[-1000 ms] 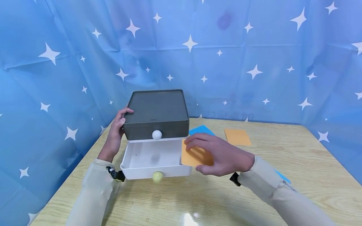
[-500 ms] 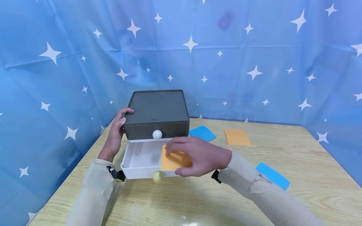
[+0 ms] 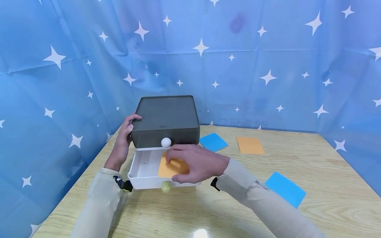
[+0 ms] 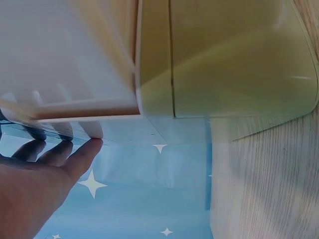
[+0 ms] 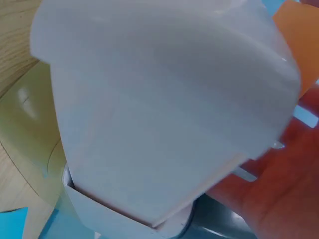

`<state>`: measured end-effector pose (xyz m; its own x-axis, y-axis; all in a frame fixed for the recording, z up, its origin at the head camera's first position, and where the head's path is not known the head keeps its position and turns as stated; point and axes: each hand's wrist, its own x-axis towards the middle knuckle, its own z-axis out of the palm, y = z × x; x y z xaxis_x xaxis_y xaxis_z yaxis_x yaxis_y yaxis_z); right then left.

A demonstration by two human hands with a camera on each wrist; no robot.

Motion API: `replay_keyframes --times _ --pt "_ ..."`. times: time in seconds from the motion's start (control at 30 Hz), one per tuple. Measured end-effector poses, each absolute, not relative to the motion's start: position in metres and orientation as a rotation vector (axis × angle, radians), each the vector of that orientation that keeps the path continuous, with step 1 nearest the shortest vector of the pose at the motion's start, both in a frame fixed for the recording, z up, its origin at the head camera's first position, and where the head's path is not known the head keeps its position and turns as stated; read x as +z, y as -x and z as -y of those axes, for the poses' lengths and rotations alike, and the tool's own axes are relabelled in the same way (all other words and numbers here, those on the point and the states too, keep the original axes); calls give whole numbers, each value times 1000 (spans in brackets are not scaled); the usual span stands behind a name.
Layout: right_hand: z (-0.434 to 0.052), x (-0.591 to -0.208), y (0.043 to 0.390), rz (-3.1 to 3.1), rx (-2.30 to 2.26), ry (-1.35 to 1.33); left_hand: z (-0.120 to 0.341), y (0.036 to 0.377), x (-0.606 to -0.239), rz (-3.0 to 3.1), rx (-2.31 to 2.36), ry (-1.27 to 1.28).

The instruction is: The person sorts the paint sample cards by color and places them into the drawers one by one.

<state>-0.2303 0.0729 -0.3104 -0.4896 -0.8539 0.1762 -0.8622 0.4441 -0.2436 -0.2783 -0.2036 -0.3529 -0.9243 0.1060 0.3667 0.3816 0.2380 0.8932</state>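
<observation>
A grey drawer box (image 3: pixel 165 117) stands at the table's back left, its lower white drawer (image 3: pixel 143 170) pulled out toward me. My right hand (image 3: pixel 178 167) pinches an orange card (image 3: pixel 165 170), fingers on top and thumb beneath, low over the open drawer's right half. My left hand (image 3: pixel 122 140) grips the box's front left corner, thumb over the top edge. In the left wrist view my fingertips (image 4: pixel 89 147) touch the box's rim. The right wrist view is filled by the white drawer (image 5: pixel 159 114), with a corner of the orange card (image 5: pixel 301 35) showing.
On the wooden table (image 3: pixel 238 211) lie a blue card (image 3: pixel 213 141) right of the box, a second orange card (image 3: pixel 250 145) beyond it, and another blue card (image 3: pixel 285 193) at the near right. Blue starred cloth (image 3: pixel 268 66) walls in the table.
My right hand has carried the orange card leftward from the drawer's right edge to over its inside. The left hand has stayed on the box.
</observation>
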Motion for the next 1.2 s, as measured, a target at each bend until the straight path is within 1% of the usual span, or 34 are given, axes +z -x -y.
replay_keyframes --times 0.4,0.83,0.93,1.07,1.2 --pt "-75 -318 238 2697 522 -1542 205 279 -351 2263 -1778 474" --pt "-81 -316 235 2606 553 -1595 207 280 -353 2258 -1779 490" --pt "-96 -310 232 2610 623 -1564 206 279 -353 2250 -1788 491" --pt "-133 -303 236 2591 742 -1478 204 278 -353 2246 -1806 504" --pt "-176 -305 254 2670 783 -1251 204 276 -354 2244 -1811 502"
